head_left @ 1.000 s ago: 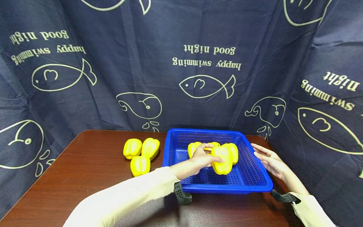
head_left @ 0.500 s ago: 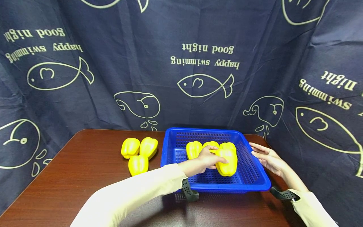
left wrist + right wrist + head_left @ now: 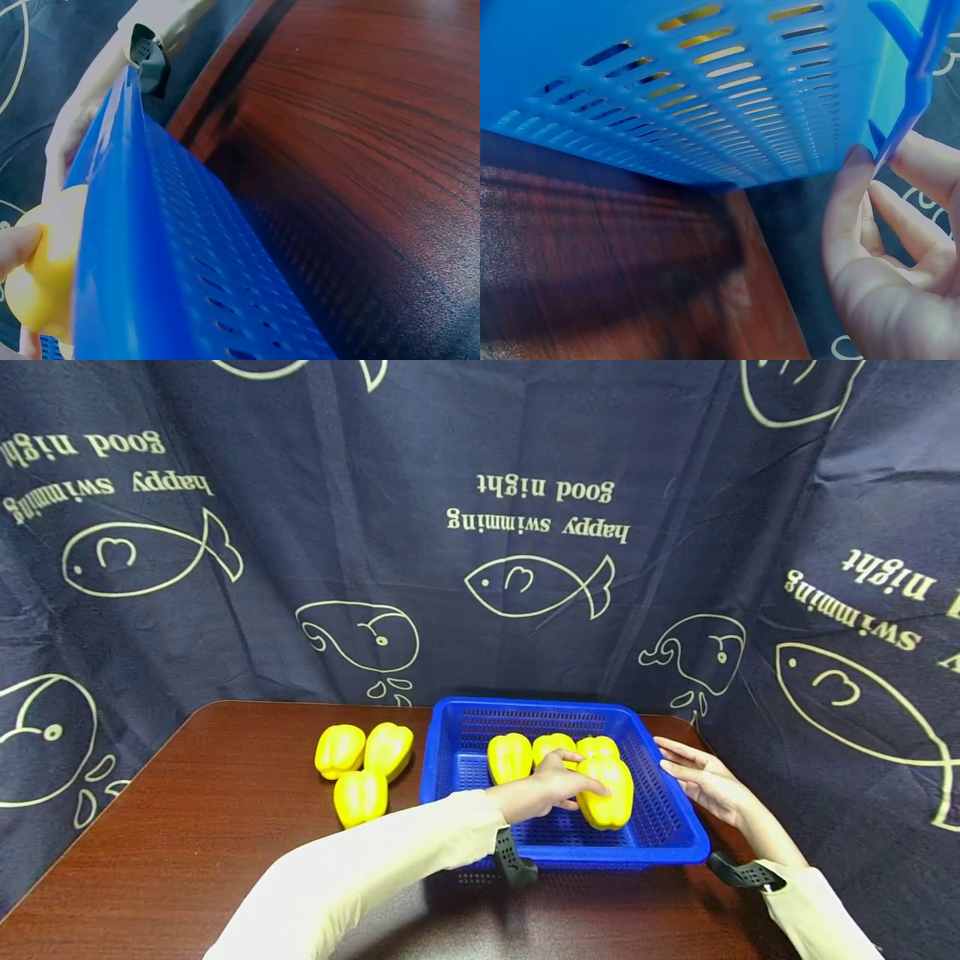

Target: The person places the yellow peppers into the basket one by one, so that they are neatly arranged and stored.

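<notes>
My left hand (image 3: 551,787) grips a yellow bell pepper (image 3: 611,800) inside the blue plastic basket (image 3: 570,857), toward its right side. Thumb and fingers lie on either side of that pepper; in the left wrist view part of the pepper (image 3: 56,262) shows behind the basket rim (image 3: 112,285). Behind it, three more yellow bell peppers (image 3: 510,760) stand in a row in the basket, one partly covered by my left hand. At the basket's right edge, my right hand (image 3: 705,783) pinches the rim (image 3: 911,97) between thumb and fingers.
Three yellow bell peppers (image 3: 362,797) sit close together on the brown wooden table (image 3: 150,827), left of the basket. A dark blue cloth (image 3: 345,527) with fish drawings hangs behind the table and along its sides.
My left hand has carried its bell pepper rightward and slightly toward me within the basket, uncovering more of the peppers behind. My right hand stays at the rim. The head view has shifted slightly.
</notes>
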The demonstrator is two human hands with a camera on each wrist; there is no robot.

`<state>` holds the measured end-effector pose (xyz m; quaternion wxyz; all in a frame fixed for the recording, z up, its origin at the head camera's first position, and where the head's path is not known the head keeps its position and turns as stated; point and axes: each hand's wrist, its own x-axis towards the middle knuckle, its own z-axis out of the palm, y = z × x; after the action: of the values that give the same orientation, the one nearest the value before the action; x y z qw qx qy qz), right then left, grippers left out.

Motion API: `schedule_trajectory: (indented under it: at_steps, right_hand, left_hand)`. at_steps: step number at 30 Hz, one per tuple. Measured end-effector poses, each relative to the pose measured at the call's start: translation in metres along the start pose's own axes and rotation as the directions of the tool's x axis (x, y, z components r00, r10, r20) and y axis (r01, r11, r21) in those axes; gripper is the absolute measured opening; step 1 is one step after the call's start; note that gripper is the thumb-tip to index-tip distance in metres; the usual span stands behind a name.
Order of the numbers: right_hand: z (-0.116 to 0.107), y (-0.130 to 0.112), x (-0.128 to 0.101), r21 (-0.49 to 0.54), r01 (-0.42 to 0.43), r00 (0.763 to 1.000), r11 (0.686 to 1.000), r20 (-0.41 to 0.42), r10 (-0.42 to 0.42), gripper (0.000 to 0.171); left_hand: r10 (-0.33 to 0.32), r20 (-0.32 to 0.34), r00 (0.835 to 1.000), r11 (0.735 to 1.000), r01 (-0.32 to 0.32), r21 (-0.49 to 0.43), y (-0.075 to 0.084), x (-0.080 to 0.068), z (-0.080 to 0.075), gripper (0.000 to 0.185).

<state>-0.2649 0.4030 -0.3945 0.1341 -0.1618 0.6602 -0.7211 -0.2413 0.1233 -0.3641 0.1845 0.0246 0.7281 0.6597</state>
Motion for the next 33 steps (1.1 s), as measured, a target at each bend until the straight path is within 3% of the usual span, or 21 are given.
schedule_trajectory:
  at_steps: [15, 20, 25, 33]
  right_hand:
    - [-0.003, 0.002, 0.004, 0.020, 0.013, 1.000, 1.000, 0.013, -0.014, 0.042]
    - [-0.004, 0.006, 0.003, 0.035, 0.022, 1.000, 0.999, 0.020, -0.022, 0.043]
    - [-0.004, 0.006, 0.001, 0.048, 0.030, 0.999, 0.998, 0.024, -0.032, 0.043]
    - [-0.002, 0.005, 0.001, 0.033, 0.013, 1.000, 0.999, 0.007, -0.014, 0.041]
  left_hand:
    - [-0.048, -0.017, 0.999, 0.998, 0.049, 0.050, -0.003, 0.008, 0.016, 0.046]
    - [-0.071, 0.006, 0.997, 0.994, 0.071, 0.078, -0.004, 0.007, 0.019, 0.043]
    - [-0.077, 0.027, 0.997, 0.989, 0.072, 0.130, -0.005, 0.008, 0.021, 0.043]
    - [-0.066, 0.004, 0.998, 0.986, 0.065, 0.156, -0.010, 0.009, 0.025, 0.045]
